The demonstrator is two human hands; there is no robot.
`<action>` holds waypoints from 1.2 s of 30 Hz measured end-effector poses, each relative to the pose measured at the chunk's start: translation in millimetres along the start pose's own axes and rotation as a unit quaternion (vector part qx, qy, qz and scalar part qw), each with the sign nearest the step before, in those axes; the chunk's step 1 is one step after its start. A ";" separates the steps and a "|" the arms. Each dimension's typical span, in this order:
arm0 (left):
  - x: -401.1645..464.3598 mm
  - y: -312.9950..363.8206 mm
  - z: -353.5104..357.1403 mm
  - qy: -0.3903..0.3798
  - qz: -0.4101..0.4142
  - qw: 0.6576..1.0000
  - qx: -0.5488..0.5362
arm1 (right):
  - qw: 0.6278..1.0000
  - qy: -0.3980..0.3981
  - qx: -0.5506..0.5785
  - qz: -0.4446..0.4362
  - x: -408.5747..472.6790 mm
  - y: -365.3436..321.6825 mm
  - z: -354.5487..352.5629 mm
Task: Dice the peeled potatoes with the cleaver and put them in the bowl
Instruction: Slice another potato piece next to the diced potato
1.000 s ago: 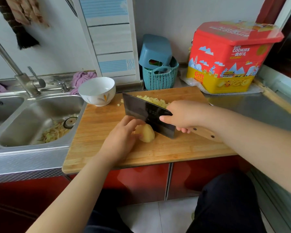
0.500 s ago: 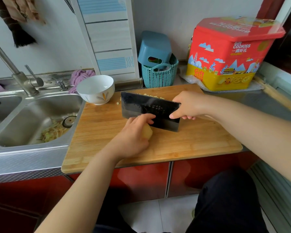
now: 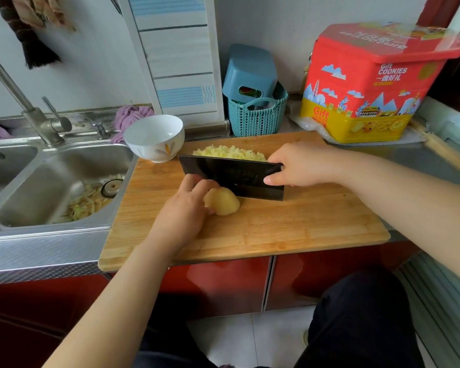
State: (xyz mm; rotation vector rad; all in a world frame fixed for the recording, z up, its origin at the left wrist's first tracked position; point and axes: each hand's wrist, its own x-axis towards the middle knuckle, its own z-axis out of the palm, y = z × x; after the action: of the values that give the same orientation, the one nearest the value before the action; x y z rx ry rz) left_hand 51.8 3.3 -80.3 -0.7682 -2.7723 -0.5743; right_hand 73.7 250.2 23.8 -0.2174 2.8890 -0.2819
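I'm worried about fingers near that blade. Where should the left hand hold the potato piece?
Hold the potato piece on its rounded end away from the cleaver, coming from the left hand's own side. The blade stands on the far right side, so fingers are probably safest tucked back.

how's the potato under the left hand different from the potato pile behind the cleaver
The potato is one smooth rounded piece; the pile is many small cut bits. The potato sits on the near side of the cleaver, gripped by the left hand; the pile lies beyond the blade, untouched. The potato shows almost whole, while the blade hides the pile's near edge. Both are pale yellow and lie on the board, not in the bowl.
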 end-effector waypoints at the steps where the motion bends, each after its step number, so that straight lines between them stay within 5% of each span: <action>1: -1.4 -0.2 1.4 0.005 0.000 1.000 -0.014 | 1.000 -0.018 0.009 0.002 -2.6 -2.4 0.1; 6: -8.6 1.8 2.6 0.041 -0.025 0.995 -0.083 | 0.988 -0.124 0.088 0.029 -8.9 -17.8 9.6; 14: -10.5 1.3 2.9 0.034 -0.027 0.996 -0.078 | 0.974 -0.118 0.176 0.080 -23.2 -44.3 21.1; 21: 3.8 0.7 3.3 0.072 0.090 0.992 -0.047 | 0.961 -0.107 0.238 0.094 -26.9 -50.6 20.6; 36: -1.4 14.8 11.3 0.115 0.095 0.989 0.002 | 0.967 -0.088 0.212 0.114 -15.5 -32.6 20.0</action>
State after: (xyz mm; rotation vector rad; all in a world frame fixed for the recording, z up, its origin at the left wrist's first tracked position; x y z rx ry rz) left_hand 59.7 19.1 -86.2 -0.8918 -2.4578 -0.5791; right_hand 97.5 217.7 14.8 0.1564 2.5679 -0.7781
